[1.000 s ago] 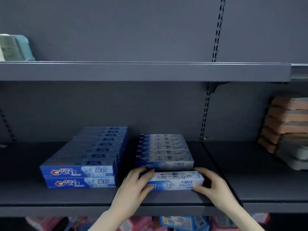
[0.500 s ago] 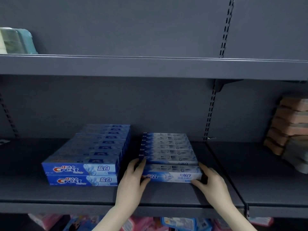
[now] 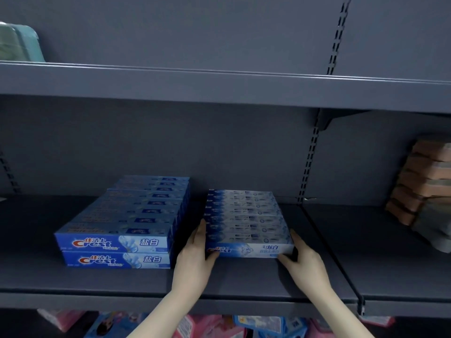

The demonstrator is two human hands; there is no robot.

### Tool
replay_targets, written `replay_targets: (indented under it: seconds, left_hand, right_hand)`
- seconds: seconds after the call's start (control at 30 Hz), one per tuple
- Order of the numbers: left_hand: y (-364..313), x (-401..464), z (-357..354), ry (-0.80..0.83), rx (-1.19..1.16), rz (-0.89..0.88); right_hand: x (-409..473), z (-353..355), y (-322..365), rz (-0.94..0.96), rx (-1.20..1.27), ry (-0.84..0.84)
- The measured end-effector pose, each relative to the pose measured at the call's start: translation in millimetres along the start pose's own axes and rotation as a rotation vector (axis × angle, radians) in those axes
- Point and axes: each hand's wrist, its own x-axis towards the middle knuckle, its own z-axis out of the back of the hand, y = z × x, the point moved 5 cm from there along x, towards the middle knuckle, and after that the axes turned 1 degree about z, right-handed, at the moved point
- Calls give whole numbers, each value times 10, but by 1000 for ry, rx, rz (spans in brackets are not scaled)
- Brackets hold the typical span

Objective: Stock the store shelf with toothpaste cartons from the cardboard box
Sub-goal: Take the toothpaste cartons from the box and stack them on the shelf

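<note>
- We find the front toothpaste carton (image 3: 249,250) lying flat on the grey shelf (image 3: 244,279), its long axis running left to right, parallel to the shelf's front edge.
- Its printed face looks out toward us; the Crest logo sits at its left end and the paler lettering toward its right end.
- We note it is closed up against the single-layer row of pale cartons (image 3: 244,211) behind it, all lying with the same left-right axis and lined up one behind the other toward the back panel.
- The left hand (image 3: 195,259) holds the carton's left end: fingers extend along the row's left side, and the thumb curls under the carton's front lower corner.
- The right hand (image 3: 302,259) holds the right end: the fingers reach up along the end face and the thumb lies along the front lower edge.
- Just beside this row, to the left, stands a two-high stack of darker blue cartons (image 3: 117,250), likewise long axis left to right, fronts facing outward.
- A narrow gap separates the two groups; the left hand occupies its front part.
- At the far right of the neighbouring bay we record a stack of brown and grey packets (image 3: 419,191); its contents cannot be read.
- On the upper shelf (image 3: 219,81), at far left, sits a pale green container (image 3: 17,45).
</note>
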Motion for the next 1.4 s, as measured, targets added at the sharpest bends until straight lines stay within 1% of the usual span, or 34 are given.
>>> replay_targets:
  seconds: [0.17, 0.3, 0.37, 0.4, 0.43, 0.5, 0.57, 0.7, 0.83, 0.93, 1.07, 1.17, 1.23, 1.4]
  left_hand:
    - [-10, -5, 9, -4, -20, -11]
    - [5, 10, -19, 28, -55, -21]
    - [-13, 30, -36, 70, -155, -14]
    - [-28, 48, -38, 91, -240, 29]
    - [-39, 68, -35, 105, -356, 100]
    - [-43, 122, -53, 109, -591, 247]
    - [-36, 166, -88, 98, -670, 323]
    - [-58, 222, -112, 114, -720, 379]
    - [-43, 337, -105, 141, -816, 448]
    - [-33, 404, -117, 170, -842, 473]
    - [3, 483, -136, 193, -889, 505]
    - [-4, 528, -154, 220, -929, 524]
    - [-16, 538, -156, 211, -952, 530]
    - [-22, 554, -182, 163, -977, 529]
  right_hand:
    - [17, 7, -19, 3, 55, -1]
    - [40, -26, -33, -16, 176, 43]
    - [59, -23, -18, -80, 392, 87]
    - [80, -13, 2, -120, 529, 94]
    - [116, -11, 12, -159, 653, 90]
    - [182, -27, 31, -211, 756, 77]
    - [221, -88, 57, -202, 751, 89]
    - [282, -155, 69, -177, 748, 115]
    - [381, -151, 66, -220, 783, 116]
    - [539, -167, -3, -281, 844, 106]
    - [677, -218, 22, -325, 854, 189]
    - [728, -249, 18, -353, 851, 211]
    - [727, -270, 24, -371, 858, 217]
    - [772, -304, -35, -340, 818, 204]
